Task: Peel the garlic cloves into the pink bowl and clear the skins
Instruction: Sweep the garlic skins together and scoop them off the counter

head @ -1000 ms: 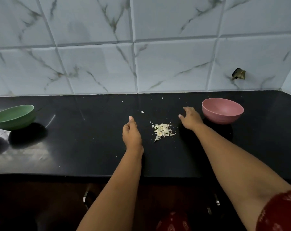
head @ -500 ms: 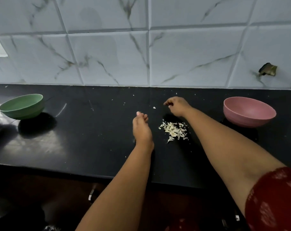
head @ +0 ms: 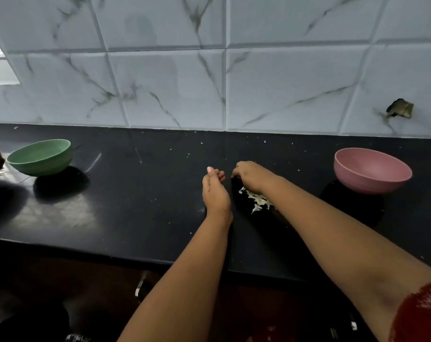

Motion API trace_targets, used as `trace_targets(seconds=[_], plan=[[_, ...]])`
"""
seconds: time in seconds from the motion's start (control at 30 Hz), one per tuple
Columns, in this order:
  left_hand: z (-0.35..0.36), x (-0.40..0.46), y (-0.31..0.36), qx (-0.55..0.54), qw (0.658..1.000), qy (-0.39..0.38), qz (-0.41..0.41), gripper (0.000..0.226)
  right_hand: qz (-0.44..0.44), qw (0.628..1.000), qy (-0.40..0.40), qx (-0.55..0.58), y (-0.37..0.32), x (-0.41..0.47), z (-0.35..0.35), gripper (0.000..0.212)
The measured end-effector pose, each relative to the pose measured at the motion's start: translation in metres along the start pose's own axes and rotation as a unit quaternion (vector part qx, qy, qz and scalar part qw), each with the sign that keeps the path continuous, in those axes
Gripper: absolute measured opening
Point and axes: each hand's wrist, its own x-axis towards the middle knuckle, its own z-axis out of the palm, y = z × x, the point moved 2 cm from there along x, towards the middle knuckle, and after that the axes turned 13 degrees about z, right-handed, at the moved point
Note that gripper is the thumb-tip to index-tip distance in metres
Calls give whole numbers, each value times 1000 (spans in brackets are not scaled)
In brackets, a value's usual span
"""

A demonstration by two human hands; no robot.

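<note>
A black surface (head: 116, 208) is seen below a wall of pale marbled tiles (head: 283, 77). Near the middle of the surface a small pile of garlic skins (head: 257, 200) is lying, and it is partly covered by the right wrist. The right hand (head: 250, 174) is placed palm down just beyond the far left part of the pile, with its fingers bent down to the surface; whether something is pinched under the fingertips cannot be told. The left hand (head: 215, 191) is set on its edge just left of the pile, with the palm turned toward the skins and the fingers loosely curled at the top; nothing is seen to be held in it. The two hands are close together, with a narrow gap between them. The pink bowl (head: 371, 170) is standing to the right of the pile, well apart from it, and its inside cannot be judged clearly. A green bowl (head: 40, 157) is standing far to the left. Small white flakes (head: 265, 141) are scattered on the surface toward the wall. A red sleeve (head: 421, 314) is visible at the near right corner.
</note>
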Motion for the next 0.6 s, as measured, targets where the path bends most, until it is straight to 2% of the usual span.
trace_targets(seconds=[0.1, 0.2, 0.27, 0.33, 0.43, 0.5, 0.6], plan=[[0, -3, 4, -20, 1000, 6, -7, 32, 13, 999, 14, 30, 20, -30, -7, 42], [-2, -9, 4, -4, 1000, -7, -9, 24, 45, 975, 132, 175, 39, -53, -27, 21], [-3, -15, 4, 21, 999, -29, 0, 17, 52, 953, 195, 224, 42, -68, -39, 10], [-5, -19, 7, 45, 998, -43, 13, 13, 59, 960, 196, 192, 35, -74, -41, 12], [-10, -26, 10, 42, 998, -48, 19, 9, 86, 974, 149, 148, 27, -81, -32, 14], [-13, -28, 11, 26, 999, -41, 21, 19, 95, 973, 138, 161, 27, -88, -30, 31], [-18, -29, 17, -19, 1000, -17, 7, 39, 26, 979, 128, 158, 20, -102, -21, 46]])
